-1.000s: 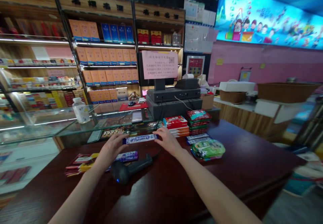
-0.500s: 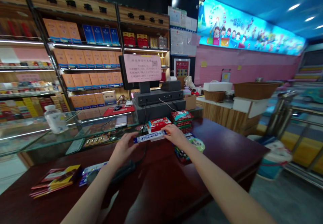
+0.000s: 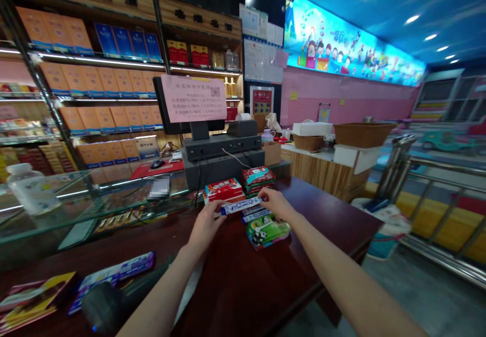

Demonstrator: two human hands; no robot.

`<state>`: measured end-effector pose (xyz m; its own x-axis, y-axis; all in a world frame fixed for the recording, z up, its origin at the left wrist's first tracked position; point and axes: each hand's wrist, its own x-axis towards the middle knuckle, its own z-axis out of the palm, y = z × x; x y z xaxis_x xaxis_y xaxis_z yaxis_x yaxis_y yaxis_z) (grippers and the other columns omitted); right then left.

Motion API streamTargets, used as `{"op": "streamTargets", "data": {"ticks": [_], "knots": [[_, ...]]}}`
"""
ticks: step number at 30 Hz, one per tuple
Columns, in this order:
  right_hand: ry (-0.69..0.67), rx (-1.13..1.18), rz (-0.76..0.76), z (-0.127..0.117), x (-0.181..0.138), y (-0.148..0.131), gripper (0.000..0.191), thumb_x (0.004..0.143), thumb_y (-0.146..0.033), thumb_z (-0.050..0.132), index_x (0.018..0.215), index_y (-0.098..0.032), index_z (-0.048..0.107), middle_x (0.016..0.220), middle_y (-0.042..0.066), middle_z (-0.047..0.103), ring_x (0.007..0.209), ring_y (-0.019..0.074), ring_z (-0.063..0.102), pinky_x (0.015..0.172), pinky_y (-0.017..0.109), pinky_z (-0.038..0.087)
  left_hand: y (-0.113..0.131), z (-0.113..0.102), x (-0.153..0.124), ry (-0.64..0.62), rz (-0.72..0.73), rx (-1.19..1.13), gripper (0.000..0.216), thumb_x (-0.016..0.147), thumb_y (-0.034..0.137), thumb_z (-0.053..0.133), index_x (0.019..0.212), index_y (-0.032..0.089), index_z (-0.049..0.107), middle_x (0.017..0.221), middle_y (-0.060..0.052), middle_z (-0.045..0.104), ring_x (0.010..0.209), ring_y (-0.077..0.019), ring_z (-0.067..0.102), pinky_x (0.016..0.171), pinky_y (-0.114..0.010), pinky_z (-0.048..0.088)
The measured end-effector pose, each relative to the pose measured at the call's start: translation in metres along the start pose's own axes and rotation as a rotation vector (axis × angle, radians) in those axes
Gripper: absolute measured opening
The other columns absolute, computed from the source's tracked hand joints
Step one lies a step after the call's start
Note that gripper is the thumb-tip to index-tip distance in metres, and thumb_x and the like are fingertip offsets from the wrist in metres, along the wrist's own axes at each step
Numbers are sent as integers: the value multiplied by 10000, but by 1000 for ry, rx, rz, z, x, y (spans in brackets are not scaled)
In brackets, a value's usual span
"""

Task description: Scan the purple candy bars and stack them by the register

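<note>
A slim blue-and-white candy pack (image 3: 242,205) is held level above the dark wooden desk. The fingertips of my left hand (image 3: 204,225) pinch its left end, and my right hand (image 3: 277,203) grips the right end. Just under and beyond it lie similar blue-and-white packs (image 3: 253,216). In front of those rests a green packet with a panda (image 3: 269,230), on top of other packets. Behind my hands are a red-and-white packet (image 3: 225,190) and a stack of red-and-green packets (image 3: 258,176).
A black handheld scanner (image 3: 110,301) lies at lower left, near purple-and-white packs (image 3: 129,267) and yellow-and-brown packets (image 3: 41,296). A cash register (image 3: 222,150) stands at the back. Left is a glass counter (image 3: 72,187) with a white bottle (image 3: 31,190).
Both hands have carried the candy pack rightward over the desk, to beside the similar packs and the green packet. The camera view has turned to the right.
</note>
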<state>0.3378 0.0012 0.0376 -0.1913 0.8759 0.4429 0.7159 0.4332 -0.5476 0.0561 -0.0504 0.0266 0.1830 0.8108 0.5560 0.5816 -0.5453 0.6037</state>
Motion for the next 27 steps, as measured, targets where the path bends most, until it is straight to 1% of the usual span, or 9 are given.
{"op": "streamTargets", "data": {"ticks": [3, 7, 12, 16, 20, 23, 27], "knots": [[-32, -50, 56, -2, 3, 15, 254, 672, -41, 660, 854, -212, 708, 803, -18, 704, 753, 153, 638, 687, 244, 446, -3, 18, 6, -15, -12, -16, 339, 766, 166, 646, 1096, 245, 626, 1047, -38, 679, 961, -199, 657, 909, -397, 546], [-37, -92, 109, -3, 6, 30, 256, 661, -24, 669, 838, -201, 723, 768, -6, 700, 725, 159, 637, 682, 249, 454, -8, 40, 12, -31, -32, -33, 308, 760, 147, 646, 1057, 224, 617, 1037, -39, 688, 938, -196, 667, 882, -388, 554], [-37, -127, 142, -1, 11, 44, 293, 657, -2, 653, 856, -196, 746, 830, 24, 722, 754, 173, 656, 731, 268, 477, -10, 60, 19, -37, -66, -38, 307, 751, 138, 673, 1042, 208, 601, 1045, -45, 694, 935, -199, 681, 890, -383, 546], [-56, -129, 172, -1, 13, 51, 312, 700, -1, 616, 896, -197, 758, 867, 37, 752, 814, 191, 693, 774, 273, 499, -11, 71, 22, -44, -95, -22, 332, 749, 106, 674, 1054, 208, 593, 1081, -51, 679, 959, -197, 673, 894, -365, 535], [-72, -125, 216, 0, 15, 60, 365, 775, 4, 530, 956, -208, 767, 955, 45, 774, 940, 196, 713, 855, 276, 504, -11, 79, 23, -61, -126, 12, 320, 762, 100, 677, 1046, 218, 589, 1063, -38, 668, 949, -187, 662, 895, -353, 518], [-86, -126, 256, 1, 15, 67, 356, 835, -28, 493, 990, -194, 767, 1010, 57, 776, 997, 200, 712, 902, 280, 500, -10, 84, 22, -81, -147, 41, 320, 763, 99, 692, 1039, 228, 594, 1064, -27, 677, 971, -178, 658, 889, -325, 505], [-108, -133, 295, 4, 15, 73, 354, 865, -59, 479, 1034, -186, 763, 1059, 74, 772, 1042, 217, 704, 931, 295, 497, -9, 87, 23, -91, -180, 89, 306, 766, 112, 711, 1028, 231, 607, 1053, -24, 699, 992, -184, 653, 887, -317, 485]]}}
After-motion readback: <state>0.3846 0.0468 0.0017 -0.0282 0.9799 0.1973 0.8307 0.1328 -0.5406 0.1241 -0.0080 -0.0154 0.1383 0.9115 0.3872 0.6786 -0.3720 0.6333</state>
